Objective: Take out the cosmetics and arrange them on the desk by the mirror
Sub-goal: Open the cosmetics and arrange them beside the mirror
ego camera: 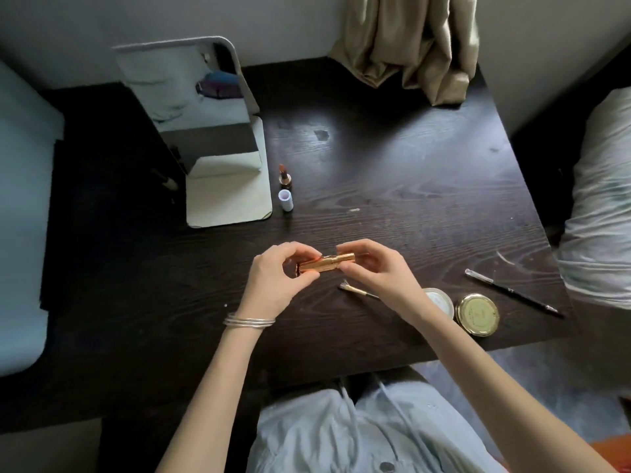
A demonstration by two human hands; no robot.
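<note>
Both hands held one gold lipstick [326,264] above the desk [409,186]: my left hand [276,278] pinched its base, my right hand [372,268] its cap. I judged a straight pull best, no twisting sideways. Farther off, an open lipstick [284,175] and cap [286,200] stood beside the mirror [205,131].

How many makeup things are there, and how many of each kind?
Lipsticks: 2, the gold lipstick tube held in both hands and the open lipstick standing by the mirror
Lipstick caps: 1, the white cap
Brushes: 2, the small brush and the long black brush
Round jars: 1, the open jar
Jar lids: 1, the gold lid
Total: 7
</note>
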